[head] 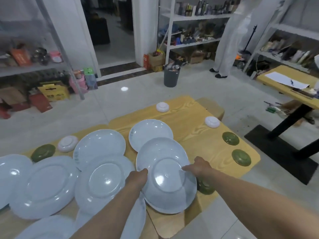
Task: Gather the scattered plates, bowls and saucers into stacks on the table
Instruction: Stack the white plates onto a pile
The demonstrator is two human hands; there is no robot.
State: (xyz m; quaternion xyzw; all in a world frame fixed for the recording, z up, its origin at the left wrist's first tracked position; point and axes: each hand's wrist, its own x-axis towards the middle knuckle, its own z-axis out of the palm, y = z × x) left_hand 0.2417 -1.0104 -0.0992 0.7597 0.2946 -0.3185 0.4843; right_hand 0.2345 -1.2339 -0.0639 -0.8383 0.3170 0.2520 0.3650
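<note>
1. Nearest, left of the held plate [170,185]: the forearm plate [136,219] lies under the left forearm. The bottom plate [48,228] is cut by the frame.
2. Further left of the held plate: two upturned plates, the first [103,180] and the second [46,187], rims overlapping. The edge plate [10,173] lies past them.
3. Just right of the held plate: the hidden saucer [205,187], green, half covered by its rim.
4. The held plate is pale blue, foot-ring up and tilted, over the near right part of the wooden table [189,135]. It overlaps the underlying plate [160,149].
5. Left hand [138,177] grips the held plate's left rim, thumb on the back, fingers out of sight. Right hand [198,167] grips the right rim, one finger stretched across the back.
6. Beyond the held plate: the upright plate [100,145] and the far plate [150,133].
7. Counts: nine pale plates. Four green saucers: the hidden one, the left saucer [43,152], the right saucer [241,157], the far-right saucer [230,138]. Three upturned white bowls: the left bowl [67,144], the right bowl [212,121], the far bowl [162,106].
8. Well beyond the held plate: grey bin [171,75], second table [276,87] to the right, a person in white [229,40] by the shelves [195,16].
</note>
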